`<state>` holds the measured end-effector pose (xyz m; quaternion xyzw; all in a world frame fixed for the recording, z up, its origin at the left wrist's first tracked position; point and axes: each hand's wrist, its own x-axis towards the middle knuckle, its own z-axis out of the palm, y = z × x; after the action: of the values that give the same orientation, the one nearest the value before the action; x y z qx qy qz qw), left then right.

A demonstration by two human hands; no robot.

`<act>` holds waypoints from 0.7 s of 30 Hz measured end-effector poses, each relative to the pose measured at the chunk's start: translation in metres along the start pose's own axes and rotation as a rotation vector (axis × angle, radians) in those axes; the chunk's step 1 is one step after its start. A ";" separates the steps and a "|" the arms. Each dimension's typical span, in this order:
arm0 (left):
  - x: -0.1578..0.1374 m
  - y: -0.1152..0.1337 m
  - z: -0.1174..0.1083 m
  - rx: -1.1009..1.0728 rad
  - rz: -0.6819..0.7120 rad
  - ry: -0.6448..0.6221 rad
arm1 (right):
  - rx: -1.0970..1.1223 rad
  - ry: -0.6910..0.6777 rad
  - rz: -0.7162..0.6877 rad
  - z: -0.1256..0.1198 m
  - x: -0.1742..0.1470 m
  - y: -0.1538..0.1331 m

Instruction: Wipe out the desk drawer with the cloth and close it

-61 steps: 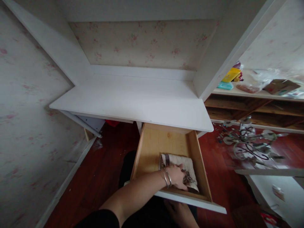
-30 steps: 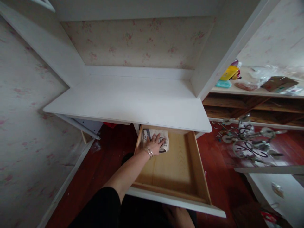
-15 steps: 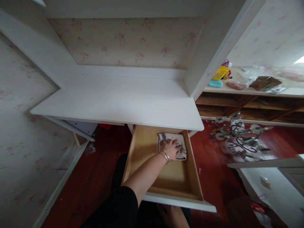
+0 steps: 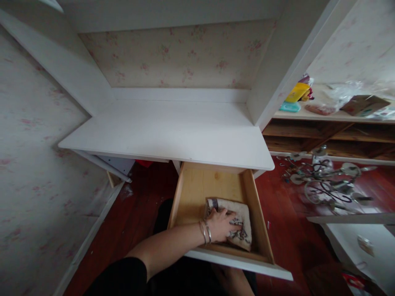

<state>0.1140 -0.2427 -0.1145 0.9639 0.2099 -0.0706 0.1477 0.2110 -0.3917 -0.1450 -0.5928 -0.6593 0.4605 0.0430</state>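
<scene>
A pale wooden drawer (image 4: 258, 209) stands pulled out from under a white desk (image 4: 173, 131). Inside it, at the front right, lies a cream cloth with a dark print (image 4: 243, 213). My left hand (image 4: 219, 225), with bangles on the wrist, lies on that cloth and presses it against the drawer bottom, fingers pointing right. My right hand (image 4: 234, 281) shows only partly below the white drawer front, and what it touches is hidden.
A metal light fixture with glass shades (image 4: 324, 185) lies on the red wooden floor to the right. Behind it a low shelf (image 4: 333, 117) carries a yellow pack, bags and a box. A white cabinet (image 4: 354, 242) stands at the lower right. Flowered wallpaper covers the walls.
My left hand has dragged the cloth from the drawer's back left across to the back right, then forward to the front right. The view has shifted slightly.
</scene>
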 end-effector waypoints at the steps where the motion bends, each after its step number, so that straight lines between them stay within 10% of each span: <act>1: -0.005 -0.004 0.001 -0.001 -0.024 -0.003 | -0.002 -0.004 0.001 0.001 -0.001 0.002; 11: -0.092 -0.072 -0.006 0.051 -0.308 -0.119 | -0.157 -0.121 -0.009 0.003 -0.004 0.006; 21: -0.019 -0.144 -0.008 -0.007 -0.501 -0.052 | -0.267 -0.046 0.041 0.001 -0.010 -0.013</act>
<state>0.0358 -0.1225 -0.1396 0.8793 0.4385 -0.1289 0.1341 0.2037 -0.3984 -0.1319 -0.5959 -0.7034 0.3827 -0.0608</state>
